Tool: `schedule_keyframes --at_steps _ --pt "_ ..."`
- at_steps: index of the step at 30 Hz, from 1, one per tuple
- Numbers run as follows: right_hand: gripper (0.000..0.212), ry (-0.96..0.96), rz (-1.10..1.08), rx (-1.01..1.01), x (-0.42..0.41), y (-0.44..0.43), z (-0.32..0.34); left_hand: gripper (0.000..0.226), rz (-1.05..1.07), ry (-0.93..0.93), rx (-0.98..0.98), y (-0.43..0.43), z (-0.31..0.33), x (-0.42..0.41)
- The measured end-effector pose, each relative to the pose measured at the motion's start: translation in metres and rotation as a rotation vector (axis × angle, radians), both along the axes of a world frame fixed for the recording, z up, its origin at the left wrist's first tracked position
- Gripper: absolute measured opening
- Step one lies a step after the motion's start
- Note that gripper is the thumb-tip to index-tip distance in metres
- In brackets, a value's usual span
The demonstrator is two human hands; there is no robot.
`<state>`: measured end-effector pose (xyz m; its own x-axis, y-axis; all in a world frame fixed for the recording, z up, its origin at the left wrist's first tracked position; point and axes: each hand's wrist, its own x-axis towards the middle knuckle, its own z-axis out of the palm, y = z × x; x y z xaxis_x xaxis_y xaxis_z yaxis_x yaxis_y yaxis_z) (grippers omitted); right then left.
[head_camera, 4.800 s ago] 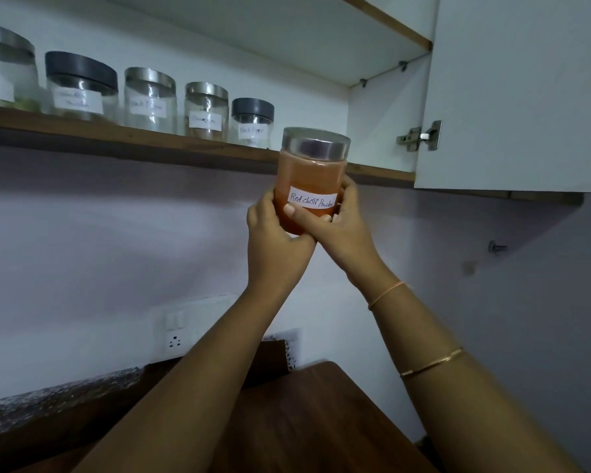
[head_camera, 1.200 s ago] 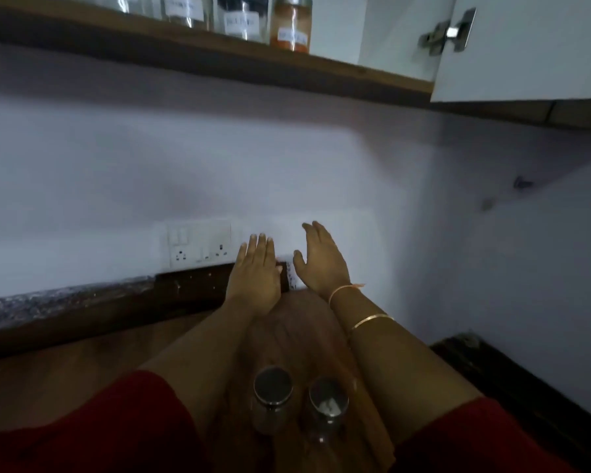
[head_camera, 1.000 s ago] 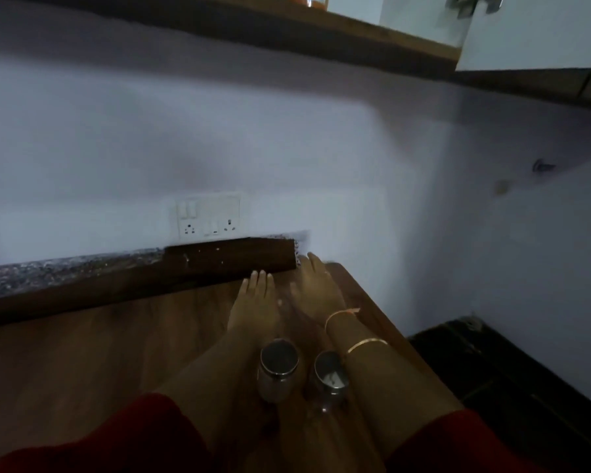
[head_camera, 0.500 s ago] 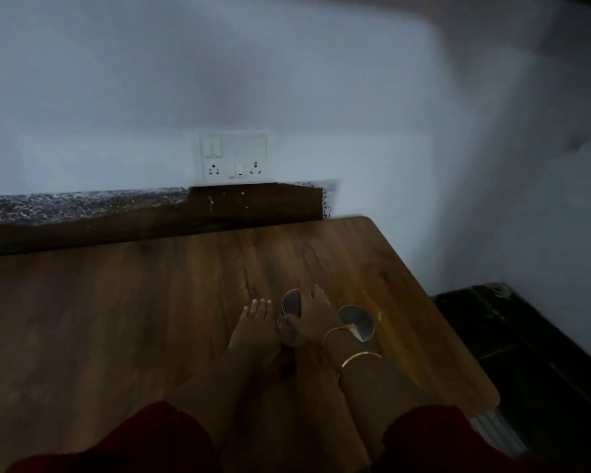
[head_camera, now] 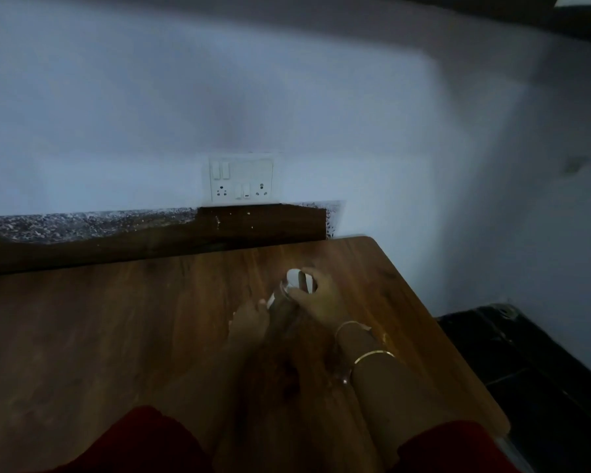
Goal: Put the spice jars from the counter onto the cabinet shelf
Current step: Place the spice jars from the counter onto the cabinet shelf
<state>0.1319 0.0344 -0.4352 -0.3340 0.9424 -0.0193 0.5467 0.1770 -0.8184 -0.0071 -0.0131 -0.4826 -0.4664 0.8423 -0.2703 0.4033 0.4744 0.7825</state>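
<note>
Your right hand point(head_camera: 316, 302) is curled over the top of a clear glass spice jar with a pale round lid point(head_camera: 296, 279), fingers draped across the lid and thumb on the near side, so it looks closed on that jar. Your left hand point(head_camera: 249, 324) sits just beside it, fingertips at the jar's lower left wall; whether it actually grips or only steadies, you cannot tell through the blur. The jar stands on the brown wood-grain counter point(head_camera: 116, 336), toward its right end and not far from the rounded corner.

A second glass jar point(head_camera: 343, 373) seems to stand right under your right wrist, beside the thin gold bangles point(head_camera: 372, 355), though it is dim and mostly hidden. That is the main risk: lifting with the forearm low could clip it and tip it, or nudge it toward the counter's right edge, beyond which lies the dark floor point(head_camera: 543, 387).

A top-only hold on a smooth lid could also slip or loosen the lid, so bring the left hand under or around the body before raising it

The shelf is out of view, and the dim light makes judging the reach harder
</note>
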Motion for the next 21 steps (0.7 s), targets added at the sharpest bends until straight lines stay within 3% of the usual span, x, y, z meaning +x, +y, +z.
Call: schedule_keyframes --at_steps 2,4,6,13,16,21 --pt "0.050 0.099 0.015 0.054 0.000 0.005 0.029 0.053 0.209 -0.515 0.057 0.012 0.024 -0.007" --pt "0.046 0.179 0.027 0.092 -0.002 0.006 0.060 0.069 0.276 -1.146 0.162 0.018 0.049 -0.011" --pt "0.041 0.302 0.018 0.110 -0.006 0.008 0.086 0.077 0.279 -1.470 0.272 0.017 0.081 -0.014" --pt "0.036 0.505 0.089 0.253 -0.022 0.012 0.159 0.075 0.080 -1.407 0.386 0.022 0.165 -0.013" --pt "0.034 0.573 0.079 0.310 -0.024 0.006 0.188 0.062 0.048 -1.364 0.513 0.021 0.192 -0.009" --pt "0.059 0.739 0.021 0.366 -0.041 -0.011 0.220 0.040 0.046 -1.236 0.780 0.010 0.230 0.008"
